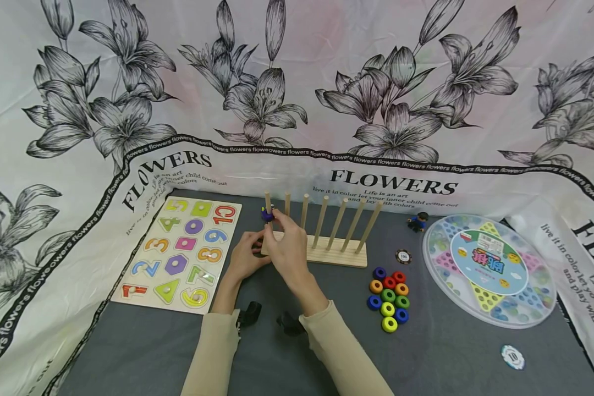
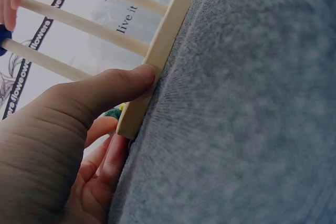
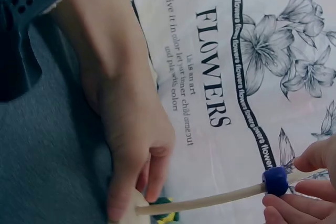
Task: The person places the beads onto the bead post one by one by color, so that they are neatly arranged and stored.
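Right wrist view: at lower right, right hand (image 3: 316, 192) pinches blue ring (image 3: 275, 181) around the peg (image 3: 210, 202); at lower left, left hand (image 3: 136, 142) clamps the base (image 3: 135, 211). Probably best: ring square, base steady.

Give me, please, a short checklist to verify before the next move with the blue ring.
1. Blue ring threaded on the leftmost peg: ok.
2. Right hand gripping the ring: ok, fingers at its sides.
3. Left hand holding the wooden base: ok, at its left end.
4. Ring down on the base: not ok, it is high on the peg.
5. Green-and-yellow object clear of the base: cannot tell.
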`<state>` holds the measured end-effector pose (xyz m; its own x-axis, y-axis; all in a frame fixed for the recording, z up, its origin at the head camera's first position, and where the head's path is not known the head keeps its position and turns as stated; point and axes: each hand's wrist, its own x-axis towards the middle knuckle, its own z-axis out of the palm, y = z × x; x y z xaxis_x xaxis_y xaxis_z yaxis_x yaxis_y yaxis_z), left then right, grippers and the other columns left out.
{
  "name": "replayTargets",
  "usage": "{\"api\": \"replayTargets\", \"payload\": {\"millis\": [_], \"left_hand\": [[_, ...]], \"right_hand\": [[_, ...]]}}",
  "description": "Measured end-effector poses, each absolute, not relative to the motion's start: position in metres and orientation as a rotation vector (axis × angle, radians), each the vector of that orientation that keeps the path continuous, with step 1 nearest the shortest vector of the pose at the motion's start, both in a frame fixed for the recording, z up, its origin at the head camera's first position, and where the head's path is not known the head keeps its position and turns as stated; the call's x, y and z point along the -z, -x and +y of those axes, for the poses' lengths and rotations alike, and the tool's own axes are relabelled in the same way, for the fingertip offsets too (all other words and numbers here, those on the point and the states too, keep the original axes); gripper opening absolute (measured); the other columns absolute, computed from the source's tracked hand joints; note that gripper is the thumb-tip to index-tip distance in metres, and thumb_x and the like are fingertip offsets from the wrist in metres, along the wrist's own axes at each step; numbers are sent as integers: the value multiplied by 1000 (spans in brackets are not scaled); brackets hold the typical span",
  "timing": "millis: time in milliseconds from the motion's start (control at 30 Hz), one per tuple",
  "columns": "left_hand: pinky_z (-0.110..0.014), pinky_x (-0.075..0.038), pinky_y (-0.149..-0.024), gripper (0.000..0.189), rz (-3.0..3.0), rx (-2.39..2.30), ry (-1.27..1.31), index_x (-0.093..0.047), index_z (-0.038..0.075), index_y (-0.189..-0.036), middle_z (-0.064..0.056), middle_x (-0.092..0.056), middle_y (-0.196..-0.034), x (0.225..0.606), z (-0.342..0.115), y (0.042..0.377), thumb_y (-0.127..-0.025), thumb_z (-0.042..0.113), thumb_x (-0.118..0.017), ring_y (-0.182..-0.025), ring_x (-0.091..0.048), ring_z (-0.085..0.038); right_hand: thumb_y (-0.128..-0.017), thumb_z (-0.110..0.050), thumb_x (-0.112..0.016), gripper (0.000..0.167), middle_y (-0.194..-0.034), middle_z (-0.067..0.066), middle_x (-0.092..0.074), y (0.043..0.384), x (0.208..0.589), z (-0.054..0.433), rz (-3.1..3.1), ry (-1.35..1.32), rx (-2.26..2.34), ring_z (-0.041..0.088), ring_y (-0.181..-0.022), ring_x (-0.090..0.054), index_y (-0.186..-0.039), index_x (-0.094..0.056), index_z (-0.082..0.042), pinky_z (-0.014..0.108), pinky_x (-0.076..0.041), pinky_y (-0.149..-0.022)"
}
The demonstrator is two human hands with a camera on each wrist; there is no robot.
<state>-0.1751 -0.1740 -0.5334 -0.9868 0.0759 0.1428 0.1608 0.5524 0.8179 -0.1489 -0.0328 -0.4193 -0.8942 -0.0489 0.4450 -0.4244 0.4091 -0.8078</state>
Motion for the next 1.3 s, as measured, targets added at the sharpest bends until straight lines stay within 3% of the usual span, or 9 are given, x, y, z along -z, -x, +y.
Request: {"api": "replayTargets", "payload": {"millis": [200,467,633,1300], "left_hand": [[-41,-57,-91,72,-2669,1430,224,-54,0,-140,-19,-51,-114,534,-173,175,-76,8,-85,-101,-59,-32],[-42,-58,-90,72,-2655,1421,233,-54,-4,-138,-19,-51,-113,535,-174,174,-75,8,-86,-101,-59,-32],[-42,-58,-91,72,-2647,1437,226,-54,-4,-138,-19,-51,-112,534,-175,174,-75,8,-86,-100,-59,-33],[-39,-57,-93,72,-2635,1541,189,-54,-3,-139,-19,-52,-116,533,-175,175,-75,8,-86,-104,-59,-32]], "right_hand": [[-96,-8,-60,34,-114,19,-69,149,434,-28,-2331,-320,-1794,35,-108,-66,-128,-62,4,45,-55,-95],[-99,-8,-57,40,-133,21,-58,151,456,-24,-2295,-266,-2048,32,-120,-60,-137,-53,4,38,-51,-102],[-99,-6,-56,43,-137,26,-53,152,466,-23,-2274,-294,-2111,37,-123,-56,-139,-48,10,45,-49,-104],[-98,-5,-54,40,-132,30,-56,156,477,-15,-2445,-254,-2085,39,-119,-58,-134,-52,13,44,-53,-98]]}}
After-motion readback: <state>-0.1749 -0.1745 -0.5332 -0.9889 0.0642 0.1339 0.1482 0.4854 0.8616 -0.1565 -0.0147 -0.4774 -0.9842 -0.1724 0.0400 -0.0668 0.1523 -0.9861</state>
